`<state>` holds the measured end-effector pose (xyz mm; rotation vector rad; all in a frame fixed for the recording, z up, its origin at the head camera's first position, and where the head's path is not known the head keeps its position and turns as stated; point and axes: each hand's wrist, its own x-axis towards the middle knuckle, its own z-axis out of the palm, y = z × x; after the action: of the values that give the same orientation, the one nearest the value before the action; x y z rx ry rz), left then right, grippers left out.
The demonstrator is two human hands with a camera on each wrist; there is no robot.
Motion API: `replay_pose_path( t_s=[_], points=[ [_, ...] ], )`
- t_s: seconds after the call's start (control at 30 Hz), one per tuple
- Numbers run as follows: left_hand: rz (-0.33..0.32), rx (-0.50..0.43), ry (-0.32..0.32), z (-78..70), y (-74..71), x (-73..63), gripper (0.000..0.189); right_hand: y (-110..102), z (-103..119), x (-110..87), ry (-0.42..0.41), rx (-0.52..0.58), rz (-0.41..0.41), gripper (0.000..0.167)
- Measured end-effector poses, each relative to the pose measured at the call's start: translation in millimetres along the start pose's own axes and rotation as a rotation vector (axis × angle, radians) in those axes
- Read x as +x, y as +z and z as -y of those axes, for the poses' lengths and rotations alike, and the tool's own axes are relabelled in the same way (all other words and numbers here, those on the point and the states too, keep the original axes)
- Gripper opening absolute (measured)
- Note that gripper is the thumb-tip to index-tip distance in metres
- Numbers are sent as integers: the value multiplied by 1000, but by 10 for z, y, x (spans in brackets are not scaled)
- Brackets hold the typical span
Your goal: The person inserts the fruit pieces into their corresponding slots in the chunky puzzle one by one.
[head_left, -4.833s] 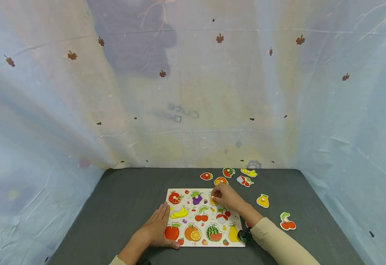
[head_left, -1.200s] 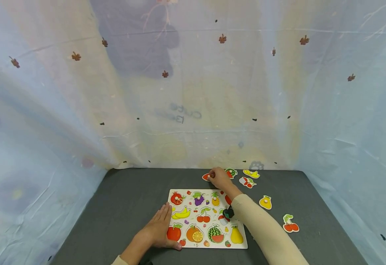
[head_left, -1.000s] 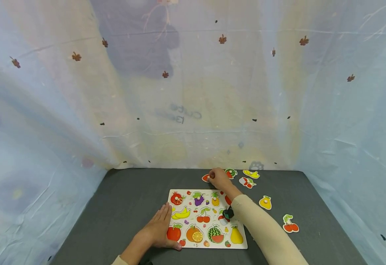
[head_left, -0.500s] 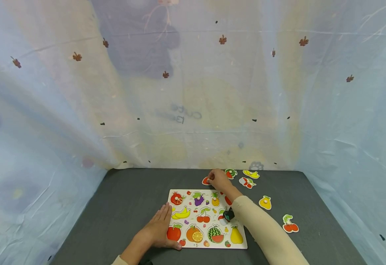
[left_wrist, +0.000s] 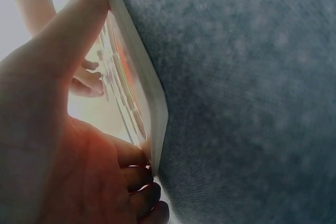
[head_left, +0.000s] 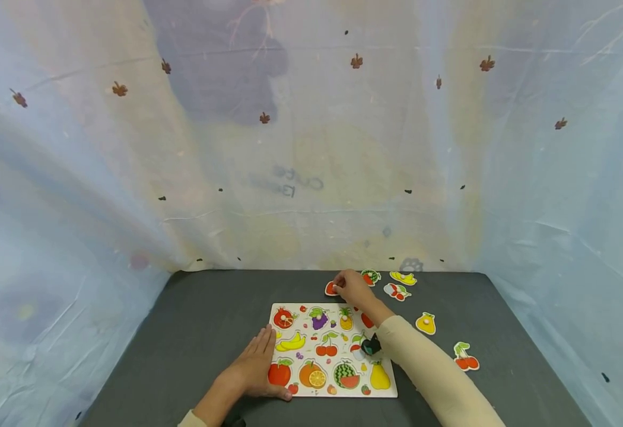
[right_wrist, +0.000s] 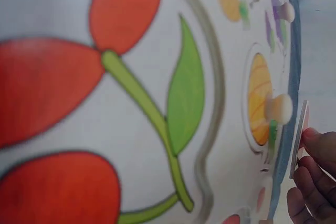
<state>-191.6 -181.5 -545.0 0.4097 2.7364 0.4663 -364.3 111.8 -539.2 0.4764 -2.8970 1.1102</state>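
Observation:
A white fruit puzzle board (head_left: 311,351) lies on the dark table. My left hand (head_left: 255,365) rests along its left edge, fingers straight and thumb at the near edge; the left wrist view shows the fingertips at the board's side. Beyond the far edge, my right hand (head_left: 353,289) pinches a red strawberry piece (head_left: 330,289). In the right wrist view the strawberry piece (right_wrist: 300,140) shows edge-on between thumb and fingers. Pomegranate (head_left: 283,318), grape (head_left: 319,320) and pineapple (head_left: 346,320) pieces with knobs sit in the board's far row.
Loose pieces lie beyond and right of the board: watermelon (head_left: 370,277), bananas (head_left: 403,278), a red-and-white fruit (head_left: 397,291), a yellow pear (head_left: 426,323) and cherries (head_left: 466,357). The right forearm (head_left: 434,367) crosses the board's right side. A patterned curtain (head_left: 311,148) stands behind the table.
My right hand has gone from the pineapple on the board to the strawberry piece beyond it, which has turned slightly in the fingers. The orange piece is now hidden. My left hand stays put.

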Motion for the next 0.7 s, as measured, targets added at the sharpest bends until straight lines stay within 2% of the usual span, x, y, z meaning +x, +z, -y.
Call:
replay_pose_path(
  t_s=[0.43, 0.7],
  points=[
    [-6, 2, 1, -32, -58, -37, 146, -173, 18, -151, -87, 9, -5, 8],
    [-11, -5, 3, -52, -72, -57, 145, -277, 25, -273, -78, 2, -15, 10]
  ],
)
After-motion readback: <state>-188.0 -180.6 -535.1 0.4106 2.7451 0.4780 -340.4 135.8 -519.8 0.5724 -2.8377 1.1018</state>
